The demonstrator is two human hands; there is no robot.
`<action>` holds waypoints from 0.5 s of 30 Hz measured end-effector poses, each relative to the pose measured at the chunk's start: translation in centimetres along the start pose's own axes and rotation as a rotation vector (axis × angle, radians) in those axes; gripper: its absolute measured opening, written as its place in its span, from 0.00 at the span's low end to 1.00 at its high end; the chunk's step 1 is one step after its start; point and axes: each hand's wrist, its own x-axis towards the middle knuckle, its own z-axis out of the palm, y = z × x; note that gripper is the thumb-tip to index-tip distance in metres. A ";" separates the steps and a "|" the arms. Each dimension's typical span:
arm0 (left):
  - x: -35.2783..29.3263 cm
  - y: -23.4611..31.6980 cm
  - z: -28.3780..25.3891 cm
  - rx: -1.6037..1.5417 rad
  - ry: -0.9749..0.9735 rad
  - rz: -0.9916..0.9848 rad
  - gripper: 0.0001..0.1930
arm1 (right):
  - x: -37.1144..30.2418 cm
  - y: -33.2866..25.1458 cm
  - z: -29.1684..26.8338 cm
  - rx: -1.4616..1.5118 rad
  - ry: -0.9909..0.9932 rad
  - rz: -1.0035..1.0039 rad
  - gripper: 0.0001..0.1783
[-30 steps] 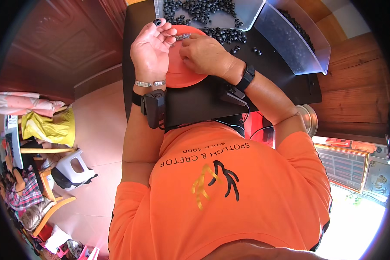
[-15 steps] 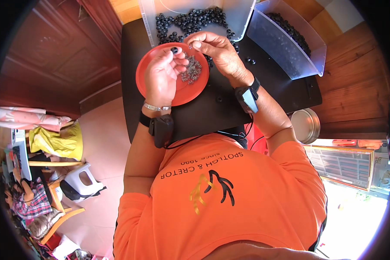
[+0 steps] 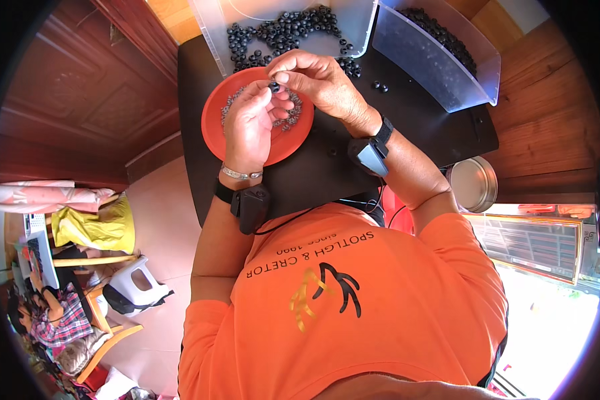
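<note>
My left hand, palm turned up, pinches a small round black knob with a hole in it. Thumb and forefinger of my right hand close together at the top of that knob; the tiny piece between them is mostly hidden now. Both hands are above a red plate that holds many small silvery metal pieces. Beyond the plate, a clear plastic bin lies with its open side toward me, and loose black knobs are spread inside and at its edge.
At the right stands a second translucent bin with a dark heap inside. Two loose knobs lie on the black table. A round metal tin is by my right elbow. A person sits far left, near a white stool.
My right hand has moved left and slightly down, bringing its pinched fingertips from beside the knob onto it. My left hand keeps hold of the knob. The whole view has shifted slightly.
</note>
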 end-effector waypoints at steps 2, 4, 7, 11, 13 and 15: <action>0.1 0.1 -0.1 -0.003 0.000 -0.010 0.10 | 0.0 0.1 0.2 -0.083 0.010 -0.078 0.06; 0.2 0.0 -0.6 -0.025 -0.003 -0.004 0.10 | 0.0 0.1 0.4 -0.167 0.024 -0.155 0.06; 0.4 -0.1 -0.6 -0.012 -0.007 -0.001 0.10 | 0.0 -0.2 0.3 -0.426 0.020 -0.272 0.05; 0.1 0.2 -0.2 0.078 0.016 0.036 0.11 | -0.3 0.1 0.6 -0.309 0.056 -0.193 0.04; 0.0 0.3 -0.1 0.067 -0.003 0.029 0.11 | -0.2 0.2 0.6 -0.310 0.053 -0.223 0.04; 0.0 0.3 -0.2 0.050 -0.021 0.034 0.11 | -0.4 -0.2 1.0 -0.180 0.060 -0.130 0.04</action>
